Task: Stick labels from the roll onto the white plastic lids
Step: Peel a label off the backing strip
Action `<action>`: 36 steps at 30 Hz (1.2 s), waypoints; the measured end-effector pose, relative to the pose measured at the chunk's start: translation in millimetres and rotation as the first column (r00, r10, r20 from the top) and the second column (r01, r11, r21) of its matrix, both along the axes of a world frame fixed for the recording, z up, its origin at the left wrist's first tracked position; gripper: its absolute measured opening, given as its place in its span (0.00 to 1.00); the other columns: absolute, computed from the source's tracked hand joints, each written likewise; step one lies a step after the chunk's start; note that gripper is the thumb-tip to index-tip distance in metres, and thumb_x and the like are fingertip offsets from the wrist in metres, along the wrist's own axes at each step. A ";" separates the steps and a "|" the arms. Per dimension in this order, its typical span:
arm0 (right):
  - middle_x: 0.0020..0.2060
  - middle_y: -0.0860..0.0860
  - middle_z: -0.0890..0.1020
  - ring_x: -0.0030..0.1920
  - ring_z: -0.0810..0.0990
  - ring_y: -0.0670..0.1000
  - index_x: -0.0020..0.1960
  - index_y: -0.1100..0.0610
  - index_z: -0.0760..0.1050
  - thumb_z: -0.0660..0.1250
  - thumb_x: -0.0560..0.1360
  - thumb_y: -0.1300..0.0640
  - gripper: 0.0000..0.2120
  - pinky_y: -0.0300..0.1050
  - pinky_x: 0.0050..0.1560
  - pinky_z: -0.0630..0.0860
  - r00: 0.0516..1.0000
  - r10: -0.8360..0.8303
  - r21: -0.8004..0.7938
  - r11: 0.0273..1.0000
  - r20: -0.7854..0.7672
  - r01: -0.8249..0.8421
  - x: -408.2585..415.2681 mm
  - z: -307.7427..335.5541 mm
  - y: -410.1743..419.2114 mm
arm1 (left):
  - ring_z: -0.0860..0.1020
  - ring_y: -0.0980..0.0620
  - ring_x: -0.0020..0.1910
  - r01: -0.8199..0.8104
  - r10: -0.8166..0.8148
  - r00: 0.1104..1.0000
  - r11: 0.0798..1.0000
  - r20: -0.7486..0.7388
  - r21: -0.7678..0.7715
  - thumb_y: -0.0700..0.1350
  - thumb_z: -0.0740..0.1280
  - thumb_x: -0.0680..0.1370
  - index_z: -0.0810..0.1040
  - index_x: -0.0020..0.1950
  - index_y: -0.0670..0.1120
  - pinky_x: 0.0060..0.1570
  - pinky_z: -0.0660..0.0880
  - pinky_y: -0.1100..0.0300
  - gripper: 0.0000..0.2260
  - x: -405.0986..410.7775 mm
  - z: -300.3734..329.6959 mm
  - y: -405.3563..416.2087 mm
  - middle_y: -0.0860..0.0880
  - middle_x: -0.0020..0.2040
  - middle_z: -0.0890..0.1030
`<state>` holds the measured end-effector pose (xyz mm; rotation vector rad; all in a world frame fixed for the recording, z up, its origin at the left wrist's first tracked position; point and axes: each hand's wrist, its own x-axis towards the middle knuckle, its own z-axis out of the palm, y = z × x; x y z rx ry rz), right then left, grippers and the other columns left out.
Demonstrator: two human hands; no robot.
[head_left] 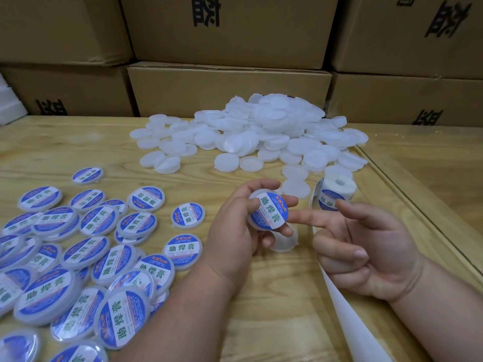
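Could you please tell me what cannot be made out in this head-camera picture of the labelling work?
- Small print on the label of the held lid: too small to read.
- White lid under the left hand: mostly hidden by the hand.
- Label roll: its remaining labels cannot be counted.
- Backing strip: cut off by the bottom edge.
- Labelled lids: blurred and cut off at the left edge.

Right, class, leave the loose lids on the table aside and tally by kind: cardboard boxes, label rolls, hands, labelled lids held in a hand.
Cardboard boxes: 6
Label roll: 1
Hands: 2, left hand and right hand
Labelled lid, held: 1
Total: 10
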<state>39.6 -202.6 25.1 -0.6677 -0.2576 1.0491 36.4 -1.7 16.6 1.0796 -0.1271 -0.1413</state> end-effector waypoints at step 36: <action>0.31 0.51 0.66 0.26 0.54 0.47 0.78 0.50 0.59 0.58 0.81 0.47 0.27 0.41 0.27 0.58 0.974 -0.216 0.258 0.946 0.062 0.194 8.9 -9.9 -13.5 | 0.73 0.51 0.21 -0.257 0.263 0.960 0.964 -0.097 0.071 0.66 0.54 0.82 0.81 0.51 0.53 0.21 0.67 0.64 0.22 3.8 -0.5 4.2 0.45 0.38 0.86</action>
